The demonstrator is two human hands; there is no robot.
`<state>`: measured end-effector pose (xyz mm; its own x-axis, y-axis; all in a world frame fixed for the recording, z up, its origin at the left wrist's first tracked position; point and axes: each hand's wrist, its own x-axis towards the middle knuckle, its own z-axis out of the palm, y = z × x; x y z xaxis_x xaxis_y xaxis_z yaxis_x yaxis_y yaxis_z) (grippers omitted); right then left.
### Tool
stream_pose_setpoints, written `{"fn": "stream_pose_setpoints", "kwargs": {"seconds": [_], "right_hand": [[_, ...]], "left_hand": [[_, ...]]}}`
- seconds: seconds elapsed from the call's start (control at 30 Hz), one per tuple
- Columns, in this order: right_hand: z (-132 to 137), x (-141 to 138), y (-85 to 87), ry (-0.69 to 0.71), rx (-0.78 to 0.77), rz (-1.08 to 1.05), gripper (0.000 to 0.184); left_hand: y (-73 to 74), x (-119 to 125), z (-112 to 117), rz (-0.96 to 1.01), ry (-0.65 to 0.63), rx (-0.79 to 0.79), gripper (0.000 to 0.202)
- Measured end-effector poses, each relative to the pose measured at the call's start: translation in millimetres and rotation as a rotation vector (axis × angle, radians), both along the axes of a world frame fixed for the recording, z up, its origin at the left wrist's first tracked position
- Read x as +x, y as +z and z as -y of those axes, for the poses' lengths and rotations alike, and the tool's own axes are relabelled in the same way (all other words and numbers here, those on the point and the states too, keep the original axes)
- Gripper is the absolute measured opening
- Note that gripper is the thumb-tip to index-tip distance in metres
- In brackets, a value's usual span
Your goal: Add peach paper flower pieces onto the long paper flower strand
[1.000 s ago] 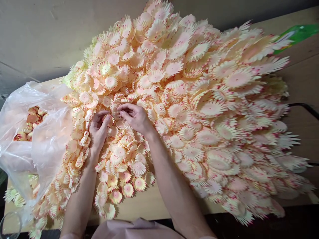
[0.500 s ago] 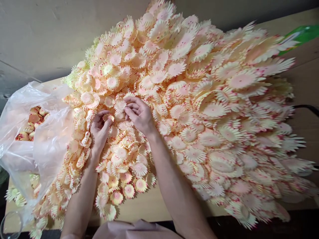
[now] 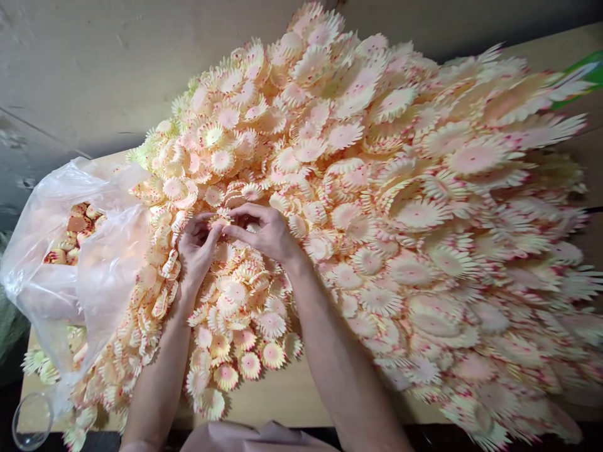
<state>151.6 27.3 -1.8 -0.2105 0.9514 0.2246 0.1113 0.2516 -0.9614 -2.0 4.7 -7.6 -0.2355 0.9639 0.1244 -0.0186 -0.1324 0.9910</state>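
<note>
Between my fingertips is a small artificial flower petal piece [image 3: 220, 219], pale yellow with a scalloped, pink-tipped rim. My left hand [image 3: 195, 242] pinches it from the left, fingers curled. From the right, my right hand [image 3: 266, 232] meets it with thumb and forefinger pressed together at its edge. Whether the right fingers hold a separate petal piece or the same one is hard to make out. Below and around both hands lies a heap of similar petal pieces [image 3: 235, 292], cream and pink with fringed edges.
A clear plastic bag [image 3: 108, 251] with rolled flower pieces [image 3: 78, 223] stands at left. Larger petal discs [image 3: 424, 216] pile up across the right. A clear round cup [image 3: 32, 420] sits at the table's [image 3: 292, 389] lower left corner. Behind is a grey wall [image 3: 117, 63].
My right hand has come left and down to meet my left hand, bringing a petal piece against the one held there. The view has shifted slightly.
</note>
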Motion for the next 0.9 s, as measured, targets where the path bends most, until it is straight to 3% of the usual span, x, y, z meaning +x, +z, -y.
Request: {"fn": "stream_pose_setpoints", "kwargs": {"seconds": [0.1, 0.27, 0.37, 0.47, 0.6, 0.73, 0.9], "right_hand": [[-1.9, -2.3, -3.4, -0.013, -0.006, -0.034, 0.025], [-0.7, -1.2, 2.4, -0.135, 0.051, -0.154, 0.034], [3.3, 0.2, 8.7, -0.038, -0.002, -0.175, 0.021], [5.5, -1.0, 10.4, 0.071, -0.049, -0.131, 0.021], [4.2, -2.6, 7.3, 0.043, -0.026, -0.070, 0.026], [2.5, -0.9, 6.1, 0.106, 0.029, -0.033, 0.029], [0.9, 0.8, 3.8, 0.144, 0.066, -0.029, 0.025]], "left_hand": [[-0.5, 0.7, 1.1, 0.020, 0.004, -0.028, 0.034], [1.1, 2.4, 1.9, -0.018, 0.047, -0.044, 0.034], [2.6, 2.7, 1.5, -0.022, 0.040, -0.026, 0.034], [3.3, 1.6, 1.5, -0.033, 0.013, -0.024, 0.034], [4.8, 0.2, 2.9, -0.031, 0.000, -0.069, 0.033], [7.6, 0.8, 3.5, 0.025, 0.025, -0.147, 0.037], [7.7, -1.1, 1.9, 0.034, 0.014, -0.130, 0.038]]}}
